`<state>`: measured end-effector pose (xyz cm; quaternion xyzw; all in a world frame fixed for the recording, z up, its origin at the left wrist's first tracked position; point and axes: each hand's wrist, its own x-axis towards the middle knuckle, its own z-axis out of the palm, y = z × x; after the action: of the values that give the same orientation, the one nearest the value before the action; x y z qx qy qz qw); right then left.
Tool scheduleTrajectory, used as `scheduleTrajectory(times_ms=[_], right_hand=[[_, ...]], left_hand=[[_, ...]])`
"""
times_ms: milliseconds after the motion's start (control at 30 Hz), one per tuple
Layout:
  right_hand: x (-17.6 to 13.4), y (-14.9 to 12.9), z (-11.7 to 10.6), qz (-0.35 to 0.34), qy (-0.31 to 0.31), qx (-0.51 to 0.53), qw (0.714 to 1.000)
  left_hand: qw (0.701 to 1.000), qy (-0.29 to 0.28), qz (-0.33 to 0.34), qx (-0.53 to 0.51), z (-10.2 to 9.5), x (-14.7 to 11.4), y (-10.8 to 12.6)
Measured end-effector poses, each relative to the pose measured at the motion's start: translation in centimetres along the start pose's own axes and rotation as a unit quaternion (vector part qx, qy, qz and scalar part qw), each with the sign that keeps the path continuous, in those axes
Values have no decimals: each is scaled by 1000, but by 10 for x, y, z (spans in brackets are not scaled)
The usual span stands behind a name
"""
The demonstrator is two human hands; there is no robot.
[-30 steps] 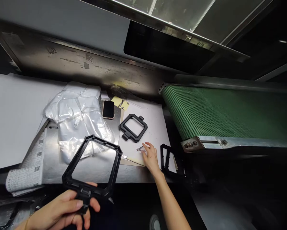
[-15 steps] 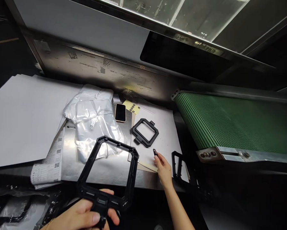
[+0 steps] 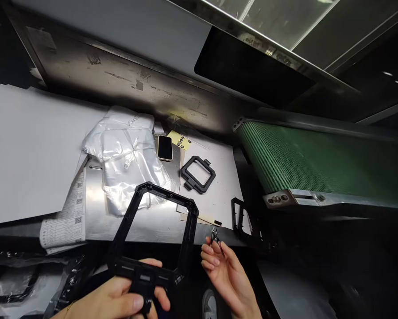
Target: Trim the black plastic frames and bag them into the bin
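Observation:
My left hand (image 3: pixel 115 296) grips a black plastic frame (image 3: pixel 185 237) by the tab at its bottom, holding it tilted up before the bench. To its right, my right hand (image 3: pixel 230 283) is palm up, fingers curled around a small tool (image 3: pixel 214 237) with shiny metal tips and dark handles; its exact kind is unclear. The tool is apart from the frame. Beyond both hands, a second black frame (image 3: pixel 203 189) with two tabs lies on a white sheet (image 3: pixel 223 173). Another black frame (image 3: pixel 235 217) leans at the bench's right front edge.
Clear plastic bags (image 3: pixel 129 155) lie tied in bundles beside a phone (image 3: pixel 164 148) and a yellow sticker sheet (image 3: pixel 177 138). Large white sheets (image 3: pixel 29 150) cover the left side, over printed paper (image 3: pixel 64 228). A green conveyor belt (image 3: pixel 305 159) stands right. A wrapped frame (image 3: pixel 13 292) sits lower left.
My right hand has drawn back from the white sheet toward me, turning palm up with the tool. The left hand still holds the frame. The view has shifted slightly.

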<state>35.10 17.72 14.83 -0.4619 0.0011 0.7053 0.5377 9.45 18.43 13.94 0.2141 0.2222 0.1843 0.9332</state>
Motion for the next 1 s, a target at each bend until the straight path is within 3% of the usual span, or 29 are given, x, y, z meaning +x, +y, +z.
scheduleTrajectory(times_ms=[167,367,567,733,867,1000], right_hand=[[-4,-7,-9,9,-58,-12,998],[-10,-21,-44,-18,-73,-11,997],[-17,-32,-68,10,-93,-18,995],[-24,-42,-62,7,-96,-100,990],[-28,-47,-48,-46,-116,-237,964],[-30,-46,-36,-179,-136,-387,894]], left_hand=[[999,30,31,-28,27,18,-10],[998,43,40,-26,57,45,-29],[996,63,49,-35,69,61,-53],[993,87,66,-38,73,64,-60],[994,72,80,-12,77,62,-56],[994,76,69,35,79,57,-44]])
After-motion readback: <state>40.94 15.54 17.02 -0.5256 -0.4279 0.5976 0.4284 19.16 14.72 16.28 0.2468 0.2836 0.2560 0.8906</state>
